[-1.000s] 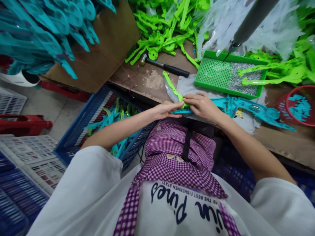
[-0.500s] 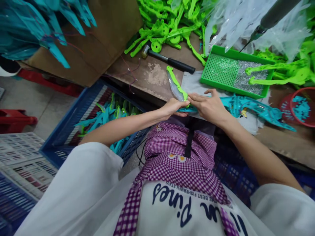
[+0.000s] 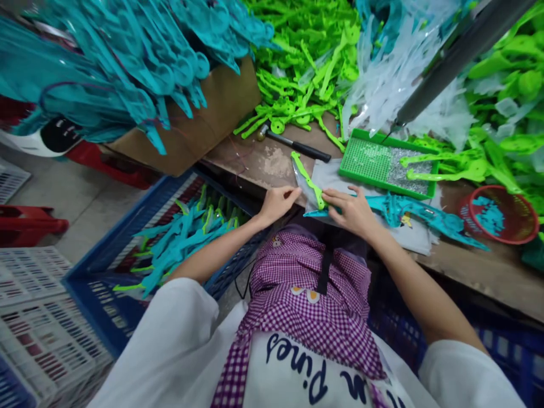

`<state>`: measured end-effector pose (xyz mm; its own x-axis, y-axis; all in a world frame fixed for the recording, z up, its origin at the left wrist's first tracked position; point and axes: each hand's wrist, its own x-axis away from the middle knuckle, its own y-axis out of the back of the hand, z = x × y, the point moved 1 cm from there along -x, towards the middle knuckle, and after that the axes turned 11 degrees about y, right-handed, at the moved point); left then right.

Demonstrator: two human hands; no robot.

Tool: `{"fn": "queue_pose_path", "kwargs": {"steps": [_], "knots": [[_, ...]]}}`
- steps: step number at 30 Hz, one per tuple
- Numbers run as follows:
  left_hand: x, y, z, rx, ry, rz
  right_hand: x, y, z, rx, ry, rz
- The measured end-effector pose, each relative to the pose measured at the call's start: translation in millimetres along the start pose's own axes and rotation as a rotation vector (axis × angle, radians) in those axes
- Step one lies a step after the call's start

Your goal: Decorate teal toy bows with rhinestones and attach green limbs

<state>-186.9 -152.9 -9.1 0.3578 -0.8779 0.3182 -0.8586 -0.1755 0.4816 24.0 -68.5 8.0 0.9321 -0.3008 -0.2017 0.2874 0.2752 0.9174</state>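
At the near edge of the wooden bench point(image 3: 272, 161) my left hand point(image 3: 278, 203) and my right hand point(image 3: 351, 209) both grip a plastic toy assembly. Its green strip with a clear blade point(image 3: 308, 180) sticks up between the hands. My left fingers pinch the clear blade's edge. My right hand presses on the teal plastic body point(image 3: 408, 212), which stretches away to the right over a grey cloth point(image 3: 329, 170).
A hammer point(image 3: 297, 146) lies behind the hands. A green tray of small screws point(image 3: 385, 161) and a red basket point(image 3: 499, 214) stand to the right. Green parts point(image 3: 306, 73) and teal parts point(image 3: 127, 62) are heaped behind. A blue crate point(image 3: 170, 238) of assembled pieces stands lower left.
The camera has tilted up and back, showing more of the heaps. My left hand has slid a little left along the clear blade; my right hand stays on the teal body.
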Motion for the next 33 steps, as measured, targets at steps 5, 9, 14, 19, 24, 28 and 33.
{"fn": "queue_pose_path", "kwargs": {"steps": [5, 9, 14, 19, 24, 28, 33], "knots": [[-32.8, 9.6, -3.8, -0.278, -0.461, -0.225, -0.5, -4.4, 2.1, 0.008, 0.011, -0.033], [-55.0, 0.6, 1.0, -0.359, -0.472, -0.260, 0.5, -2.3, 4.0, -0.006, -0.003, -0.018], [-57.0, -7.0, 6.6, -0.333, -0.473, -0.344, -38.5, 10.8, 7.2, -0.035, -0.142, -0.011], [-59.3, -7.8, 9.1, -0.315, -0.473, -0.332, -128.6, -4.5, -10.1, -0.058, -0.238, -0.002], [-61.7, -7.9, 13.5, -0.318, -0.449, -0.329, -169.9, -28.3, -26.4, -0.019, -0.244, 0.155], [-60.3, -8.5, 13.7, -0.304, -0.461, -0.336, -175.9, -24.5, -24.8, 0.070, -0.214, 0.241], [-58.4, -8.2, 12.4, -0.323, -0.440, -0.339, -183.8, -22.6, -21.3, 0.116, -0.217, 0.259]]}}
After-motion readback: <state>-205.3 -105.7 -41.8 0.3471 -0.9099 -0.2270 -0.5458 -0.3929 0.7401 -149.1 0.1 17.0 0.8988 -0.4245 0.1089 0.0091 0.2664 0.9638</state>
